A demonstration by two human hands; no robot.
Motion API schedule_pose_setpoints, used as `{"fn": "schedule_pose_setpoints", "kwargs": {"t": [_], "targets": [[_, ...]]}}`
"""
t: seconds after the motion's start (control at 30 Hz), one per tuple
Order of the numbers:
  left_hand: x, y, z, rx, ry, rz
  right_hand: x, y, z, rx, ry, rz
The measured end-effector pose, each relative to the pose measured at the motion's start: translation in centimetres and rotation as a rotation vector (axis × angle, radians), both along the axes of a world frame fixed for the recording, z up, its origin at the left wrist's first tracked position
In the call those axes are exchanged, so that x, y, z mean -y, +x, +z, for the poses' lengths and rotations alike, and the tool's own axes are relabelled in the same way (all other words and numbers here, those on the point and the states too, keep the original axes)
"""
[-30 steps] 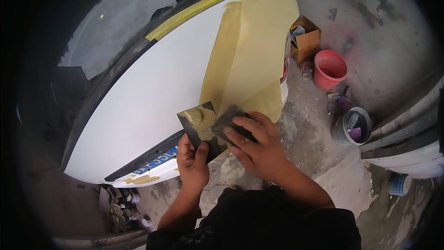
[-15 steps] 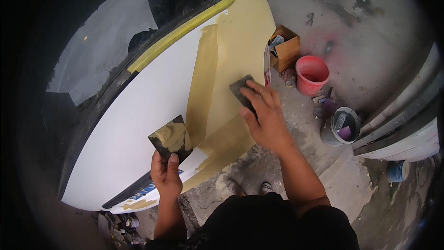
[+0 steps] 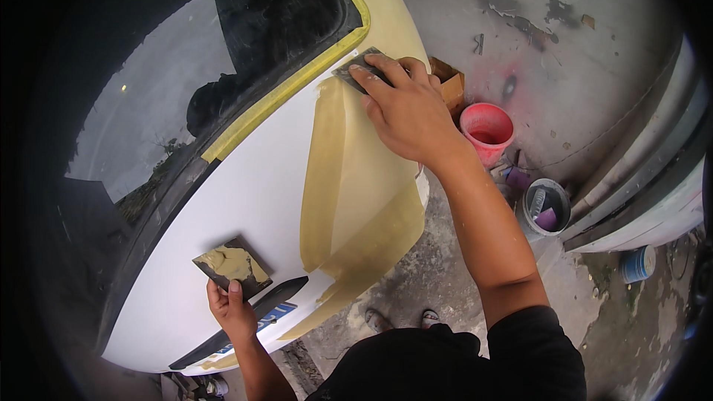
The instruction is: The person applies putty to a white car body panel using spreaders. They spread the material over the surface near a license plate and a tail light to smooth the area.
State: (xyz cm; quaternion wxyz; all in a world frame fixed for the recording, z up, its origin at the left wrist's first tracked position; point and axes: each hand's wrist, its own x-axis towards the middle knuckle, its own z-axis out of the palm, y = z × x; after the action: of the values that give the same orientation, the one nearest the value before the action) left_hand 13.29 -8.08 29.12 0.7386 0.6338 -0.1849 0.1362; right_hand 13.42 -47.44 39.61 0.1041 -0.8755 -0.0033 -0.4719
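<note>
My left hand (image 3: 233, 315) pinches the lower edge of a dark square putty board (image 3: 245, 249), with a lump of beige putty (image 3: 224, 261) on top. Under it lies the white body panel (image 3: 256, 193) of a vehicle. My right hand (image 3: 408, 115) grips a dark flat putty spreader (image 3: 344, 72), fingers laid over its face. The spreader rests against the panel just below the window corner. Beige putty stripes (image 3: 323, 178) run down the panel and across its lower right side. Yellow masking tape (image 3: 286, 93) borders the dark window.
Right of the vehicle stand a cardboard box (image 3: 451, 93), a red bucket (image 3: 490, 122) and a grey bucket (image 3: 529, 215) with a purple piece inside. A curved white body part (image 3: 639, 215) and a blue can (image 3: 636, 265) are farther right. My feet (image 3: 379, 319) stand below the panel.
My right hand has moved up and left with the spreader, from mid-panel to the window corner. My left hand has shifted down and left with the board. The view has shifted slightly.
</note>
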Motion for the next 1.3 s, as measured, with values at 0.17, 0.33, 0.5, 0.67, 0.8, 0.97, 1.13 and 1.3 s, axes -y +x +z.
{"fn": "schedule_pose_setpoints", "kwargs": {"t": [0.17, 0.33, 0.5, 0.67, 0.8, 0.97, 1.13, 1.3], "targets": [[0.0, 0.2, 0.4, 0.005, 0.014, 0.0, -0.9, 0.2, 0.5, -0.015, -0.011, 0.007], [0.0, 0.6, 0.0, 0.012, -0.012, -0.007, -0.9, -0.6, -0.4, -0.046, 0.01, 0.04], [-1.4, 1.1, -1.1, 0.051, 0.048, -0.05, -2.7, -1.5, -2.7, -0.056, 0.057, 0.038], [-1.2, 1.2, -1.4, 0.049, 0.0, -0.033, -5.0, -2.9, -5.2, -0.159, 0.153, 0.021], [-1.1, 1.2, -0.9, 0.024, 0.018, -0.078, -6.3, -3.3, -7.7, -0.187, 0.19, 0.043], [-1.3, 1.6, -1.0, 0.042, 0.015, -0.147, -8.9, -3.7, -10.9, -0.203, 0.321, 0.047], [-2.4, 1.9, -1.7, 0.046, 0.025, -0.234, -11.8, -4.1, -13.9, -0.185, 0.396, 0.029], [-3.6, 1.4, -3.0, 0.043, 0.062, -0.271, -14.4, -4.3, -17.1, -0.186, 0.47, 0.017]]}}
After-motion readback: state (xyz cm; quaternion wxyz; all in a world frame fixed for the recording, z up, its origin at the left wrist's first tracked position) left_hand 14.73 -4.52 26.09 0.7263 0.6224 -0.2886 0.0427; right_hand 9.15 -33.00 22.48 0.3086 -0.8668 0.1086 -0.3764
